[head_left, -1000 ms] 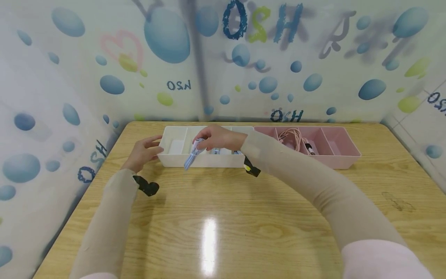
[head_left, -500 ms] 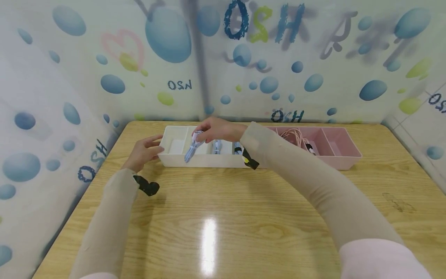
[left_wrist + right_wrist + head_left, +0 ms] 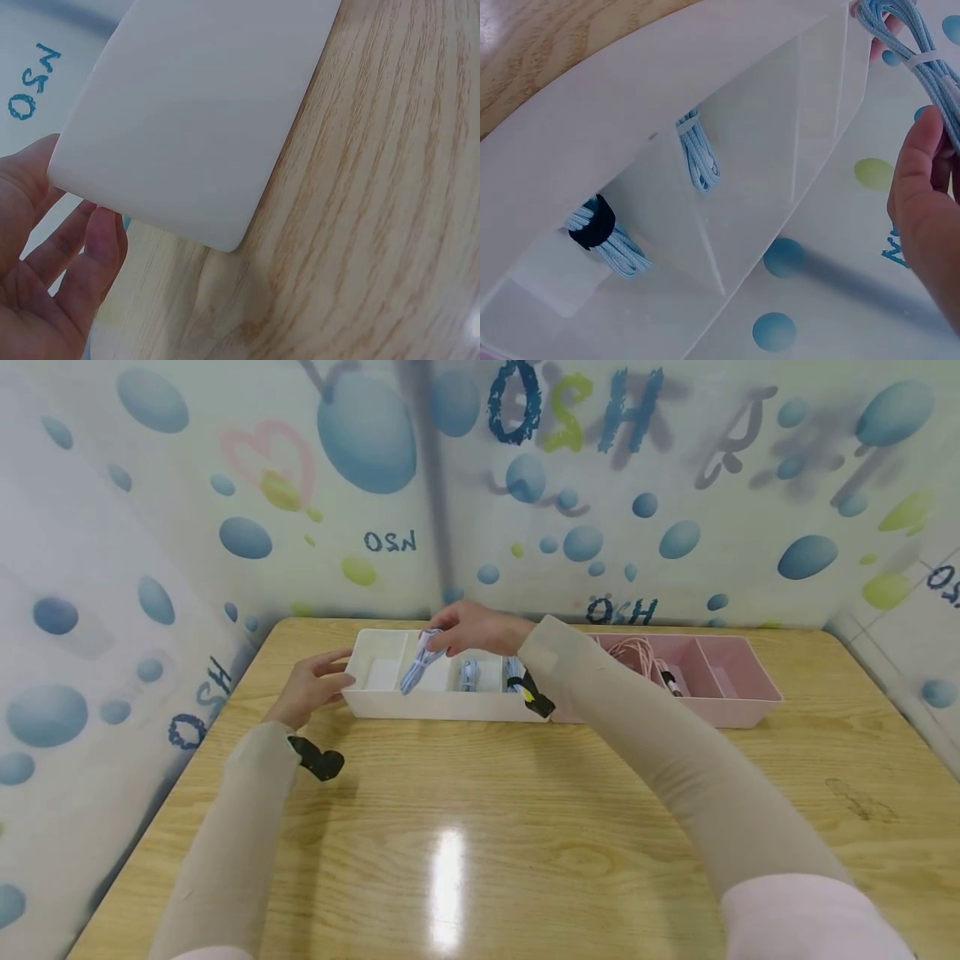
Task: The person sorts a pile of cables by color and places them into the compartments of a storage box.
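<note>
A white divided tray sits at the table's far side, with a pink divided tray to its right. My right hand pinches a bundled light-blue cable above the white tray's left-middle compartment; the right wrist view shows that cable in my fingers. Two more blue cable bundles lie in separate compartments of the tray. My left hand holds the white tray's left end, fingers against its wall.
The pink tray holds a coiled pink cable and a small black-tipped item. Bubble-patterned walls close in the wooden table on three sides. Black straps hang at both wrists.
My right hand has carried the blue cable bundle up and back from the tray's front wall to above its compartment. The left hand has stayed on the tray's end.
</note>
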Motion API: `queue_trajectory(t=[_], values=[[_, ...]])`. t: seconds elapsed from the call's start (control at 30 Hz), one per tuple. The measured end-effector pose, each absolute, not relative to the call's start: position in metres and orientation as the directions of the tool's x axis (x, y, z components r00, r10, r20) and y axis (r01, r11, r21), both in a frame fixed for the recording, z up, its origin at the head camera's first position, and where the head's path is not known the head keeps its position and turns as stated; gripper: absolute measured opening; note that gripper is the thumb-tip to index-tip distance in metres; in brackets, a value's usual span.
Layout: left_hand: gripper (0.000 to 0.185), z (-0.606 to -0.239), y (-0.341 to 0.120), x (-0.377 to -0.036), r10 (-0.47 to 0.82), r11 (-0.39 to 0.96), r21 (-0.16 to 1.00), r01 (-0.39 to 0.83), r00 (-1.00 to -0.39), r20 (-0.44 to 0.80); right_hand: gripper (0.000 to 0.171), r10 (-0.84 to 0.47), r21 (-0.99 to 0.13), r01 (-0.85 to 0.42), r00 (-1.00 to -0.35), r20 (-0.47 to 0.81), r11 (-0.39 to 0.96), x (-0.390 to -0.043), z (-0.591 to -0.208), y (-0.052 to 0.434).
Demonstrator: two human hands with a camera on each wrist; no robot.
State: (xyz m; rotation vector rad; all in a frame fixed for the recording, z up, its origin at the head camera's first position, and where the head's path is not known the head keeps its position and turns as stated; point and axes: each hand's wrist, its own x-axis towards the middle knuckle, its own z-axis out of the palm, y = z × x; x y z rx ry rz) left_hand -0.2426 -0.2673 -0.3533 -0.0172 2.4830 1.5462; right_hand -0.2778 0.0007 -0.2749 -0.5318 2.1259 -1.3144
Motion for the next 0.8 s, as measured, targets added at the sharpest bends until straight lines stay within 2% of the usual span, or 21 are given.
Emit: queue_trajectory(t=[0.8], values=[[0.056, -0.355, -0.27, -0.245, 0.097, 0.451, 0.884, -0.127, -0.977, -0.189, 0.025, -0.562, -0.9, -0.023, -0.788, -0.252, 0.435, -0.295, -0.282, -0.005]])
